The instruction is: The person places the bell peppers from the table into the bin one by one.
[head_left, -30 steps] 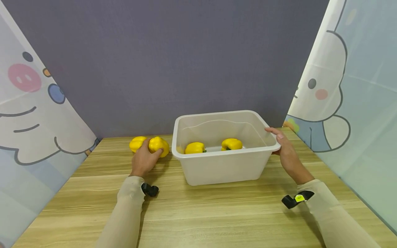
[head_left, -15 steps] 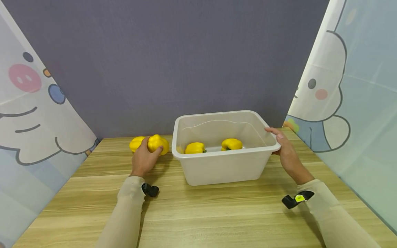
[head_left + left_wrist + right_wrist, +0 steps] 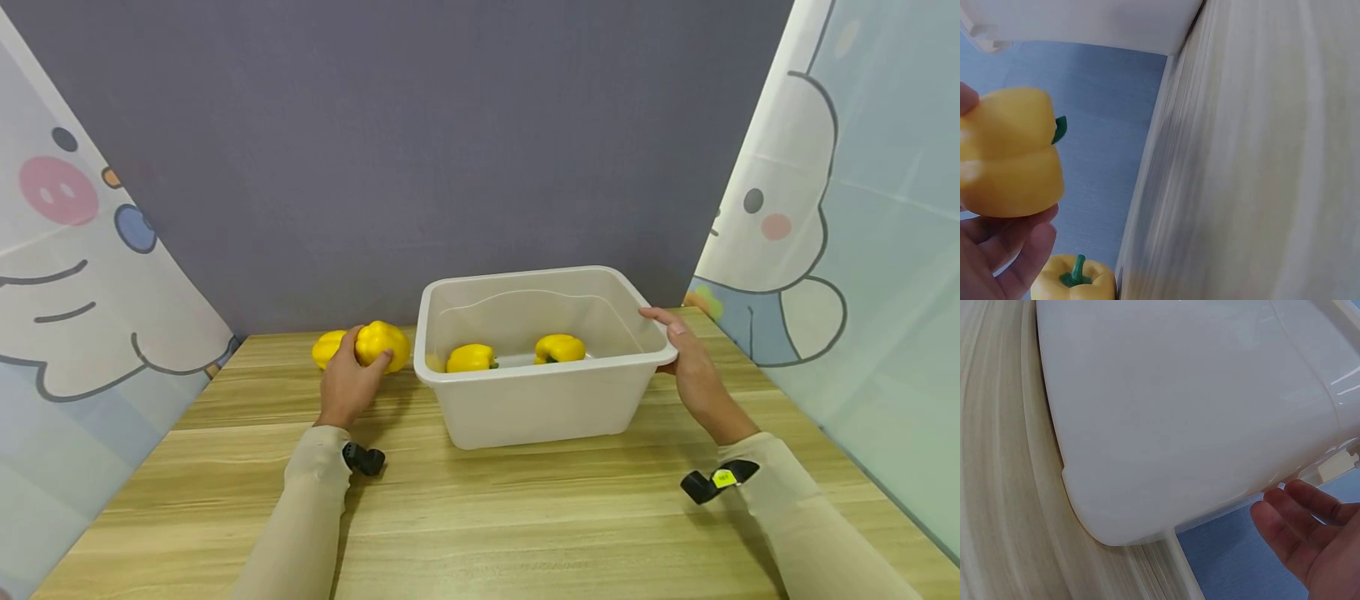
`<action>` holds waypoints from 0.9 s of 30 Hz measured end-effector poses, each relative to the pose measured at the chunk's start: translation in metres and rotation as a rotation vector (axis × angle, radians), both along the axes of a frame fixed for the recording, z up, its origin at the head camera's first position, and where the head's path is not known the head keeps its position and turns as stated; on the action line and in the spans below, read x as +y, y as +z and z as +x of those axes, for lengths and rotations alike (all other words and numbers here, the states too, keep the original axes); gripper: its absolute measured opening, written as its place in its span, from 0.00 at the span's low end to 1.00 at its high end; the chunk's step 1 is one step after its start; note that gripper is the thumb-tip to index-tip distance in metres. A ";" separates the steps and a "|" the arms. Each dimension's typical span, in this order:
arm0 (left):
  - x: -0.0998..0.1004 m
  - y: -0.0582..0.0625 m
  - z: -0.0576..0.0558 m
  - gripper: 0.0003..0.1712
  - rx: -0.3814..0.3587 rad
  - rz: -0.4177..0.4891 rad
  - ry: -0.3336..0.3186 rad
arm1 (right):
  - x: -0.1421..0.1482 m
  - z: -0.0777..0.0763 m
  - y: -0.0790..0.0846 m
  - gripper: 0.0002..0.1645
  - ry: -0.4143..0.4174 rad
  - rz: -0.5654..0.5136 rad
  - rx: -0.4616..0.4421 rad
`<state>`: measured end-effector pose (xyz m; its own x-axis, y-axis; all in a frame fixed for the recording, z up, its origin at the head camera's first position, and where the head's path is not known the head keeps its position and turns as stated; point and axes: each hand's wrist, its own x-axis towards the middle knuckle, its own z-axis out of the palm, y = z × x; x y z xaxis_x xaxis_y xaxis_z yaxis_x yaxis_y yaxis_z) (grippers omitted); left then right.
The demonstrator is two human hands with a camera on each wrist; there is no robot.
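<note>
In the head view, my left hand [image 3: 348, 387] grips a yellow bell pepper [image 3: 387, 345] between thumb and fingers, left of a pale plastic tub [image 3: 540, 410]. The left wrist view shows this bell pepper [image 3: 1013, 150] raised off the table, its green stem turned toward the wood. Partly behind the hand, a second yellow bell pepper [image 3: 327, 348] lies on the table. Two more, a left bell pepper [image 3: 471, 358] and a right bell pepper [image 3: 561, 348], rest inside the tub. My right hand [image 3: 699, 383] holds the tub's right rim, with fingertips [image 3: 1265, 515] under it against the outer wall.
The wooden table [image 3: 480, 525] extends in front of the tub. A dark grey panel [image 3: 450, 150] stands along its back edge. Cartoon-printed sheets hang at both sides, a left sheet [image 3: 112, 333] and a right sheet [image 3: 885, 250].
The bell pepper in my left hand has risen slightly, tilting a little. My right hand and the tub have stayed in place.
</note>
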<state>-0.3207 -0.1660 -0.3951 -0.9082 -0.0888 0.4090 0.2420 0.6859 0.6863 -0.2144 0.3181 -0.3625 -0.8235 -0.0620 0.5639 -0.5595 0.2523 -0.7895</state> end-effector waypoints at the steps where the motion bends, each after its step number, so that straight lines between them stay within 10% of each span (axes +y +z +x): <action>1: 0.000 0.000 0.000 0.43 0.007 0.004 0.000 | 0.000 0.000 0.000 0.32 0.002 -0.004 -0.001; 27: 0.009 0.010 0.006 0.37 0.049 0.181 -0.133 | 0.000 -0.001 0.000 0.31 0.016 -0.029 -0.009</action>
